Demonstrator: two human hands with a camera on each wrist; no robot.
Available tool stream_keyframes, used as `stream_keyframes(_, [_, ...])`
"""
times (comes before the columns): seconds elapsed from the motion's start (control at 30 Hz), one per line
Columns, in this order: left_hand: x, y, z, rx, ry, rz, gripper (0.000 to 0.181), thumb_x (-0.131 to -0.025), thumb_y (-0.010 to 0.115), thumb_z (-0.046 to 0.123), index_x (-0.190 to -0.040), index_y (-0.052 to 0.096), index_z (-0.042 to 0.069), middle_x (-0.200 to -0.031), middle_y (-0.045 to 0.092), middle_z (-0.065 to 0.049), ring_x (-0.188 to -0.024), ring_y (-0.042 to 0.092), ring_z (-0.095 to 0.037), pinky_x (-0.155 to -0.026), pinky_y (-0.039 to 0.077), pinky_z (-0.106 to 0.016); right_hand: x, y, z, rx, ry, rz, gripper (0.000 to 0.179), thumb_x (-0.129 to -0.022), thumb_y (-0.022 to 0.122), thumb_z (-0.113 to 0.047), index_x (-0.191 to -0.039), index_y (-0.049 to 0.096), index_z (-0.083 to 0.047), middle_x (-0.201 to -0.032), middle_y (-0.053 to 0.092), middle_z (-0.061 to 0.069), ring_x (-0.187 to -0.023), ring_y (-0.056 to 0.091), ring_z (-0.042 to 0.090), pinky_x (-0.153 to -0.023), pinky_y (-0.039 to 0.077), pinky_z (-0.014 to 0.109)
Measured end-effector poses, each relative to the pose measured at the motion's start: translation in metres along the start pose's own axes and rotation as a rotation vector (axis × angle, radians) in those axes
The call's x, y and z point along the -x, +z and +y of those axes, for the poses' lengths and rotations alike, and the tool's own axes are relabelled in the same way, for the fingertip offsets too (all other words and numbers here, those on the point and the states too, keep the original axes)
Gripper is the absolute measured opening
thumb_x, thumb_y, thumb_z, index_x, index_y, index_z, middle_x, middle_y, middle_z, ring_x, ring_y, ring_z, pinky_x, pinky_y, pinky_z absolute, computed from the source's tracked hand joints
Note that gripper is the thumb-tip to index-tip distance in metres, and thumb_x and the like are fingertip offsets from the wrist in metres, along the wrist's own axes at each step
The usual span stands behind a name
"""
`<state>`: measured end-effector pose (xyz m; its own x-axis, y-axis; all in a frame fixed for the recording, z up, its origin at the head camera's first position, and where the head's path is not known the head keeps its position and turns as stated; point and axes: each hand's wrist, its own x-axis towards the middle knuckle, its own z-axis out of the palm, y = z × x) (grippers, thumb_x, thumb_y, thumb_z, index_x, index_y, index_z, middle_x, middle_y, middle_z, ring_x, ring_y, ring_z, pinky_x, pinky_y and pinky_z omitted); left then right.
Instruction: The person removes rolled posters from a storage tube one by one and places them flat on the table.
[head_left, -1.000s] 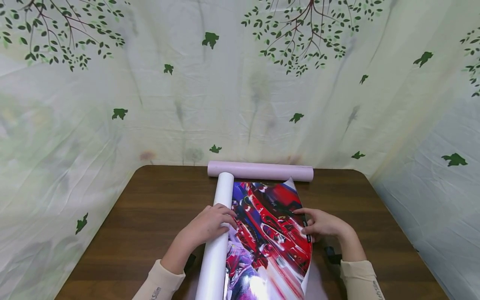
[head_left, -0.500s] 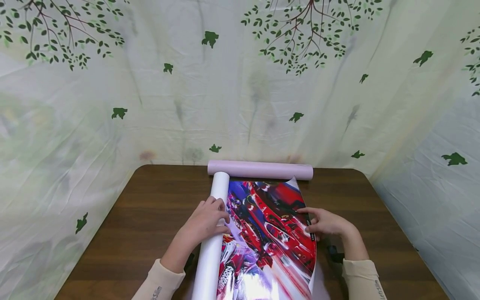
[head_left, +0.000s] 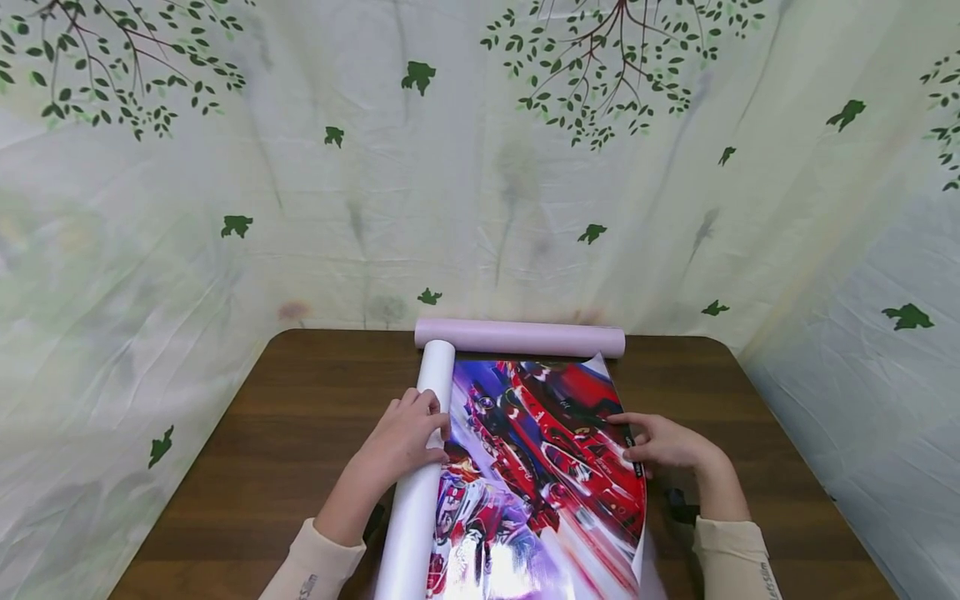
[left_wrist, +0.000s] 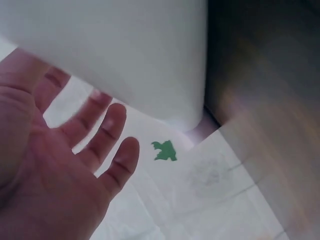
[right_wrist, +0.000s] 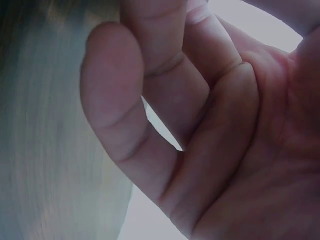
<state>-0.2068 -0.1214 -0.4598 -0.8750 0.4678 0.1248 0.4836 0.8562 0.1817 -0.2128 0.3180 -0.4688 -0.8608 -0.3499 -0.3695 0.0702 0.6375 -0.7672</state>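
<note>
A glossy poster (head_left: 555, 467) printed with red racing cars lies partly unrolled on the table in the head view. Its left part is still a thick white roll (head_left: 408, 508), seen large and pale in the left wrist view. My left hand (head_left: 401, 433) holds this roll from above, thumb and fingers bent over its right side. On the opposite side, my right hand (head_left: 671, 442) pinches the poster's right edge, thumb and index finger on the printed face. The right wrist view shows the other fingers (right_wrist: 112, 75) curled. The poster's near end runs out of the head view.
A lilac roll (head_left: 517, 337) lies crosswise at the back of the brown wooden table (head_left: 300, 433), just behind the poster's far end. Behind the table hangs a pale cloth (head_left: 480, 167) with leaf prints. A poster corner (head_left: 597, 363) curls up near the lilac roll.
The white roll and my left hand have moved left, my right hand slightly right with the poster's edge. More of the printed face shows between them. The lilac roll stays put.
</note>
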Motion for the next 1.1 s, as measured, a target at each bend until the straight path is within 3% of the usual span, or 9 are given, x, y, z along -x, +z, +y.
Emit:
stream_keyframes(0.2, [0.006, -0.008, 0.005, 0.072, 0.030, -0.063, 0.010, -0.090, 0.085, 0.015, -0.097, 0.083, 0.022, -0.133, 0.070, -0.006, -0.128, 0.055, -0.034, -0.101, 0.047, -0.050, -0.001, 0.000, 0.001, 0.007, 0.008, 0.003, 0.070, -0.098, 0.073, -0.015, -0.159, 0.042, 0.000, -0.077, 0.067, 0.005, -0.061, 0.061, 0.017, -0.064, 0.055, 0.032])
stream_keyframes(0.3, [0.009, -0.009, 0.007, 0.048, 0.032, -0.073, 0.007, -0.092, 0.082, 0.014, -0.095, 0.083, 0.021, -0.133, 0.071, -0.007, -0.129, 0.056, -0.034, -0.101, 0.049, -0.051, -0.001, 0.000, 0.002, 0.006, 0.012, 0.002, 0.069, -0.099, 0.073, -0.015, -0.159, 0.041, 0.000, -0.076, 0.067, 0.006, -0.061, 0.061, 0.018, -0.063, 0.055, 0.032])
stream_keyframes(0.47, [0.011, -0.006, 0.005, -0.022, 0.011, -0.026, 0.002, -0.092, 0.082, 0.019, -0.090, 0.082, 0.020, -0.124, 0.072, -0.007, -0.124, 0.058, -0.033, -0.097, 0.049, -0.049, 0.001, 0.002, 0.002, 0.006, 0.020, 0.013, 0.069, -0.099, 0.073, -0.015, -0.158, 0.042, 0.001, -0.075, 0.067, 0.006, -0.060, 0.061, 0.019, -0.062, 0.054, 0.032])
stream_keyframes(0.67, [0.007, 0.001, 0.000, -0.073, -0.029, -0.018, 0.023, -0.082, 0.092, 0.040, -0.086, 0.078, 0.021, -0.119, 0.065, -0.007, -0.119, 0.054, -0.033, -0.097, 0.048, -0.049, 0.003, 0.004, 0.002, 0.007, 0.038, 0.024, 0.069, -0.098, 0.073, -0.014, -0.158, 0.042, 0.001, -0.074, 0.067, 0.007, -0.059, 0.061, 0.019, -0.061, 0.054, 0.032])
stream_keyframes(0.77, [0.007, 0.000, -0.002, -0.076, -0.043, -0.026, 0.030, -0.077, 0.095, 0.042, -0.087, 0.077, 0.021, -0.118, 0.062, -0.007, -0.119, 0.052, -0.034, -0.097, 0.047, -0.050, 0.003, 0.003, 0.001, 0.016, 0.038, 0.030, 0.069, -0.098, 0.073, -0.015, -0.158, 0.043, 0.000, -0.075, 0.067, 0.007, -0.060, 0.062, 0.019, -0.062, 0.055, 0.032])
stream_keyframes(1.1, [0.017, -0.021, -0.011, 0.095, -0.106, -0.096, 0.017, -0.085, 0.089, 0.015, -0.098, 0.082, 0.023, -0.135, 0.066, -0.006, -0.130, 0.048, -0.035, -0.103, 0.050, -0.054, 0.006, -0.004, 0.003, 0.028, 0.027, 0.034, 0.069, -0.098, 0.073, -0.015, -0.158, 0.042, 0.001, -0.076, 0.067, 0.006, -0.060, 0.062, 0.018, -0.063, 0.055, 0.032])
